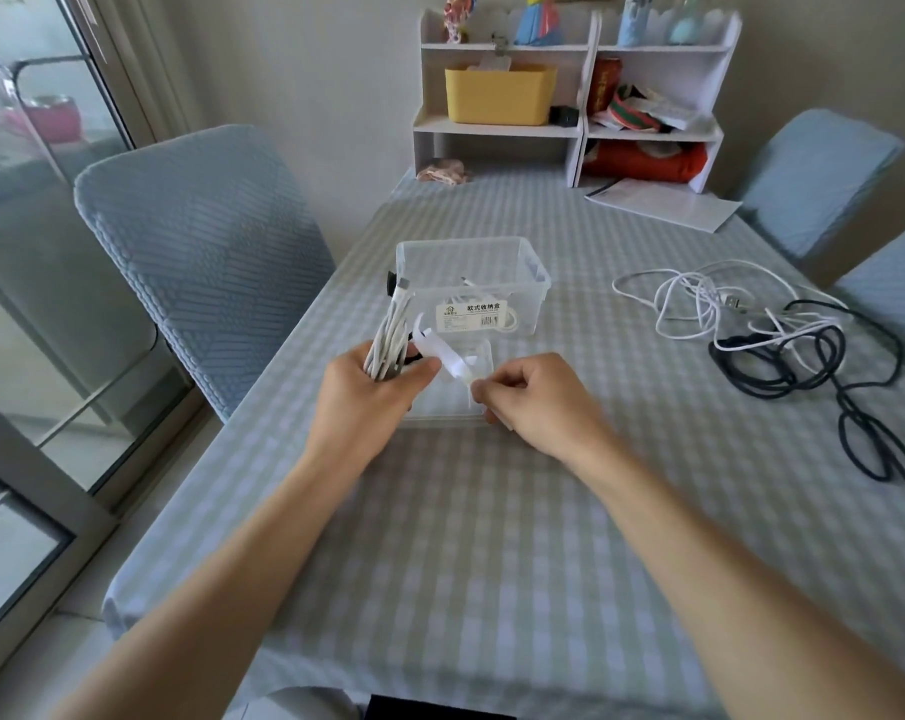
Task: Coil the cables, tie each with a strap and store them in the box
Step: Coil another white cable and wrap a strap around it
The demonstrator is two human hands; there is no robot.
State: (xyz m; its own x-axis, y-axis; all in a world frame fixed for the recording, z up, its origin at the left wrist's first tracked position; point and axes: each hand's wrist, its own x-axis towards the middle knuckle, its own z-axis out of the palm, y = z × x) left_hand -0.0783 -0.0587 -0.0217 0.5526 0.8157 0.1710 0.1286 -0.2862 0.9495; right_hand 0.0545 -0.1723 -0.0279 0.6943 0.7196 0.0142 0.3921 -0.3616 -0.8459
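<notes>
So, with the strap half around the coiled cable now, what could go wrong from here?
1. The left hand grips the coiled white cable only at its lower end; the loops above could spring loose before the strap closes.
2. The right hand pinches only the end of the white strap, so it might slip.
3. The loose white and black cables lie tangled together and may knot when pulled.

- Left hand (367, 392) grips a coiled white cable (390, 340).
- Right hand (533, 397) pinches a white strap (442, 356).
- Clear box (473, 288) on the worktop (466, 537).
- Loose cables (783, 345) to the right.
</notes>
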